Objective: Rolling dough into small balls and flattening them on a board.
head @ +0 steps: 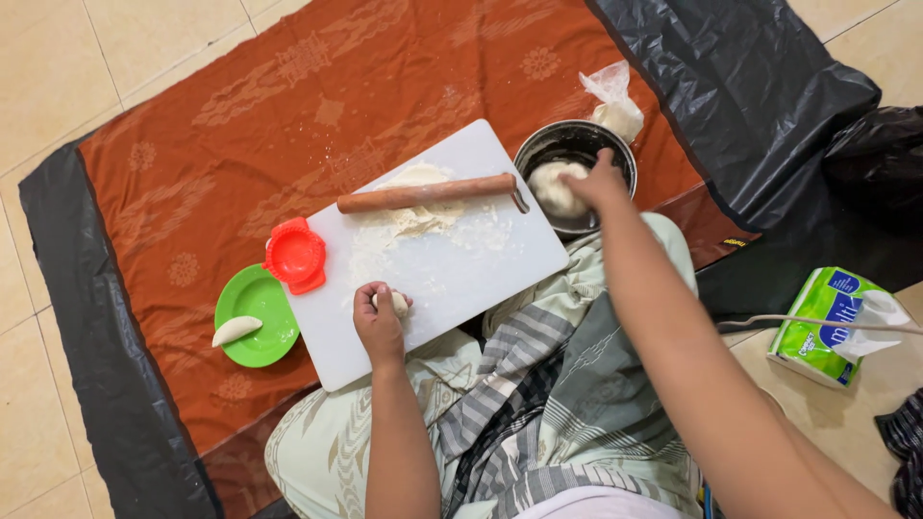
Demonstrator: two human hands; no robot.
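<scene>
Your left hand is curled shut around a small dough piece, pressing it onto the white cutting board near the board's near-left corner. Only a bit of the dough shows between your fingers.

Your right hand reaches into the steel bowl, fingers bent down onto the dough lump inside. Can't tell if it's actually gripping or just touching. The bowl sits just off the board's far-right corner, close beside its edge.

On the board: a wooden rolling pin lies across the far half, resting on a flattened dough sheet, with loose flour scattered around it. The pin's right end points toward the bowl.

A red dumpling press, closed, overlaps the board's left edge. Just left of it is a green plate holding one folded dumpling on its left part.

A clear plastic bag with white contents sits just beyond the bowl's far side.

Everything sits on an orange patterned cloth spread over black plastic sheeting on a tiled floor. The board's near edge sits against your lap.

To your right, on the floor, well apart from the board: a green tissue pack with a tissue sticking out, and a thin cable crossing over it.
</scene>
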